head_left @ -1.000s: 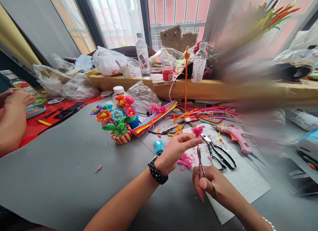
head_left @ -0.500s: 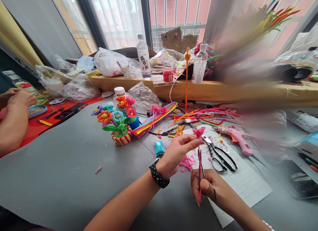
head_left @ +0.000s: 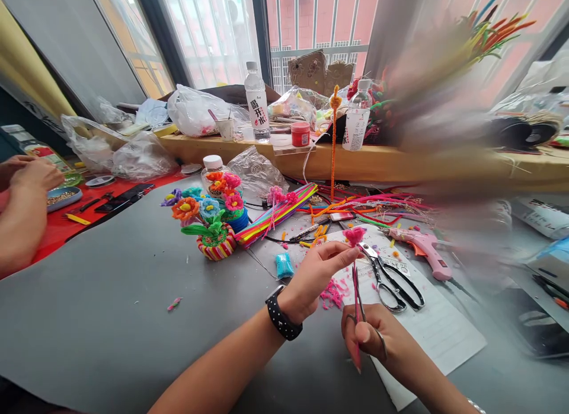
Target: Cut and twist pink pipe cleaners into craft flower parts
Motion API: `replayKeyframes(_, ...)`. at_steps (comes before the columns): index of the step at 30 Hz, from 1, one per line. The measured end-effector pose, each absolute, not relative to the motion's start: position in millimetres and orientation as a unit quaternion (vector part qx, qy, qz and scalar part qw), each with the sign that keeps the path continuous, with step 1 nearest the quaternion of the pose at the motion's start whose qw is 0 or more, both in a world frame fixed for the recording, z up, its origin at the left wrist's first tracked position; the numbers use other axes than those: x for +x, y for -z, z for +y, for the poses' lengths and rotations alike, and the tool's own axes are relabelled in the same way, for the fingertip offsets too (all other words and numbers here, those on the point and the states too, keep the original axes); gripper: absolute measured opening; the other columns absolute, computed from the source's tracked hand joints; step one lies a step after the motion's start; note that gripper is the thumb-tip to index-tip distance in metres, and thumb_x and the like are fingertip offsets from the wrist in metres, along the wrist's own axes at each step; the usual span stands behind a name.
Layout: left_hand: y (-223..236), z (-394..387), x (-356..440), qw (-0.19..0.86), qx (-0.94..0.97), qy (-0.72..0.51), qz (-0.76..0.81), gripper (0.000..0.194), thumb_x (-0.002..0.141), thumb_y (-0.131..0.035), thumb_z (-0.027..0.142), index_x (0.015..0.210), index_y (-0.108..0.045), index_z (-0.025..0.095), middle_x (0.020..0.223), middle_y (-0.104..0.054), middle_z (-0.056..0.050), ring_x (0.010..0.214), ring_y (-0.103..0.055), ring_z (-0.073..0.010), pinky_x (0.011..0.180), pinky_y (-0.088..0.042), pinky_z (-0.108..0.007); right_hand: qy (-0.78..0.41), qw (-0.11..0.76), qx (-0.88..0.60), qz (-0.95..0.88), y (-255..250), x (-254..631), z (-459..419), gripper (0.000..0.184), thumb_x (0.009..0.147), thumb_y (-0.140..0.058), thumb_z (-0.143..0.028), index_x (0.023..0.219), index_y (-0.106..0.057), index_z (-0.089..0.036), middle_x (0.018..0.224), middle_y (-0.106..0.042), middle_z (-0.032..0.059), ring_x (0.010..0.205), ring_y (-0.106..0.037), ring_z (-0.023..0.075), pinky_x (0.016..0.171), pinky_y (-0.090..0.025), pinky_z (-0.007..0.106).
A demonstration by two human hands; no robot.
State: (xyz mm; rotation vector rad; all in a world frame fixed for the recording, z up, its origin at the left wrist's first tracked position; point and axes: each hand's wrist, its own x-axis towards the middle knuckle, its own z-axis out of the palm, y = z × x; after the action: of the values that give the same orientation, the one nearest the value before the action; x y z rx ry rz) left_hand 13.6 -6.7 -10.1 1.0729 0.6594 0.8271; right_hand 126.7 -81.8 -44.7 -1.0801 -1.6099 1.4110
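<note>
Between the fingertips of my left hand (head_left: 326,274) is a pink pipe-cleaner flower (head_left: 354,236), its pink stem hanging down. My right hand (head_left: 371,331) has its fingers in the handles of small scissors (head_left: 359,295), whose blades point up beside the stem. Whether the blades touch the stem I cannot tell. Pink fuzzy clippings (head_left: 332,293) lie just behind my hands. Larger black-handled scissors (head_left: 395,282) rest on a white paper sheet (head_left: 444,331) to the right. A small blue packet (head_left: 284,265) lies left of my left hand.
A striped pot of pipe-cleaner flowers (head_left: 216,243) stands left of a bundle of colourful pipe cleaners (head_left: 278,215). A pink glue gun (head_left: 422,248) lies at the right. Another person's hands (head_left: 35,174) are at the far left. Bottles stand on the ledge (head_left: 213,150). A blurred shape covers the right.
Both hands stay nearly in place. The flower has shifted very slightly left and the scissors have moved a little against the stem. The other person's hands have barely moved.
</note>
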Motion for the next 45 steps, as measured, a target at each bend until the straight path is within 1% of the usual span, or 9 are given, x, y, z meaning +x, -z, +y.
replayKeyframes(8,6.9,-6.1,11.3,0.723,0.482,-0.388,0.308,0.016,0.068,-0.062,0.032,0.065,-0.062,0.016,0.073,-0.058,0.0,0.077,-0.048,-0.011,0.076,-0.032,-0.024,-0.569,0.319,-0.461,-0.602,49.6,128.7,-81.7,0.067,0.068,-0.033,-0.071,0.028,-0.038,-0.018,0.029,-0.027,-0.0036,0.033,-0.024,0.0067,0.038,-0.018,0.024)
replayKeyframes(14,5.6,0.6,5.4,0.741,0.412,-0.438,0.299,0.017,0.067,-0.062,0.032,0.067,-0.061,0.016,0.075,-0.058,0.0,0.074,-0.049,-0.0097,0.073,-0.035,-0.022,-0.53,0.343,-0.441,-0.638,48.1,135.9,-78.1,0.062,0.072,-0.041,-0.063,0.036,-0.054,-0.014,0.042,-0.039,-0.001,0.042,-0.038,0.0086,0.044,-0.025,0.023)
replayKeyframes(18,3.8,6.2,-0.3,0.759,0.383,-0.445,0.283,0.018,0.069,-0.061,0.033,0.071,-0.062,0.016,0.076,-0.059,-0.001,0.072,-0.051,-0.0089,0.069,-0.038,-0.021,-0.59,0.33,-0.407,-0.614,46.3,145.8,-78.3,0.056,0.072,-0.046,-0.06,0.046,-0.062,-0.013,0.046,-0.039,-0.0026,0.039,-0.034,0.0062,0.041,-0.024,0.022)
replayKeyframes(21,1.6,8.0,-3.6,0.759,0.379,-0.448,0.282,0.018,0.069,-0.06,0.033,0.071,-0.063,0.016,0.077,-0.059,-0.001,0.073,-0.051,-0.0088,0.067,-0.038,-0.02,-0.608,0.351,-0.399,-0.589,44.0,150.9,-77.5,0.052,0.069,-0.048,-0.06,0.05,-0.064,-0.014,0.051,-0.043,-0.0013,0.042,-0.037,0.0077,0.043,-0.026,0.023)
replayKeyframes(27,0.9,4.7,-1.6,0.758,0.385,-0.429,0.306,0.02,0.065,-0.063,0.036,0.07,-0.063,0.017,0.08,-0.059,-0.001,0.072,-0.05,-0.0089,0.067,-0.037,-0.021,-0.532,0.43,-0.527,-0.504,37.8,153.2,-72.0,0.032,0.069,-0.058,-0.045,0.056,-0.061,-0.016,0.063,-0.045,0.0006,0.055,-0.034,0.0113,0.051,-0.029,0.024)
replayKeyframes(30,2.4,0.9,2.6,0.758,0.399,-0.405,0.319,0.02,0.064,-0.065,0.035,0.068,-0.062,0.016,0.08,-0.059,-0.002,0.073,-0.049,-0.0095,0.067,-0.037,-0.021,-0.554,0.46,-0.514,-0.466,38.6,151.3,-71.4,0.028,0.071,-0.057,-0.041,0.059,-0.059,-0.016,0.068,-0.04,-0.0004,0.054,-0.028,0.0101,0.05,-0.027,0.024)
replayKeyframes(38,5.0,-4.9,9.0,0.755,0.434,-0.377,0.317,0.019,0.063,-0.066,0.032,0.07,-0.064,0.015,0.08,-0.06,-0.003,0.075,-0.052,-0.0105,0.07,-0.039,-0.022,-0.553,0.441,-0.513,-0.486,36.5,141.7,-74.4,0.028,0.072,-0.059,-0.035,0.055,-0.046,-0.017,0.063,-0.036,-0.0028,0.058,-0.03,0.0109,0.054,-0.027,0.024)
replayKeyframes(42,4.5,-7.7,10.2,0.773,0.449,-0.329,0.303,0.023,0.062,-0.067,0.03,0.076,-0.065,0.013,0.073,-0.062,-0.004,0.069,-0.056,-0.0114,0.07,-0.042,-0.024,-0.523,0.457,-0.532,-0.485,37.2,142.7,-73.2,0.029,0.071,-0.059,-0.038,0.056,-0.045,-0.017,0.063,-0.037,-0.0024,0.06,-0.034,0.012,0.055,-0.029,0.024)
replayKeyframes(45,3.7,-6.8,8.7,0.768,0.432,-0.348,0.319,0.023,0.06,-0.068,0.03,0.075,-0.065,0.012,0.07,-0.063,-0.004,0.068,-0.058,-0.0124,0.07,-0.044,-0.025,-0.534,0.415,-0.524,-0.518,35.7,143.8,-72.6,0.03,0.071,-0.059,-0.039,0.053,-0.048,-0.017,0.063,-0.043,-0.0012,0.061,-0.038,0.0128,0.056,-0.032,0.024)
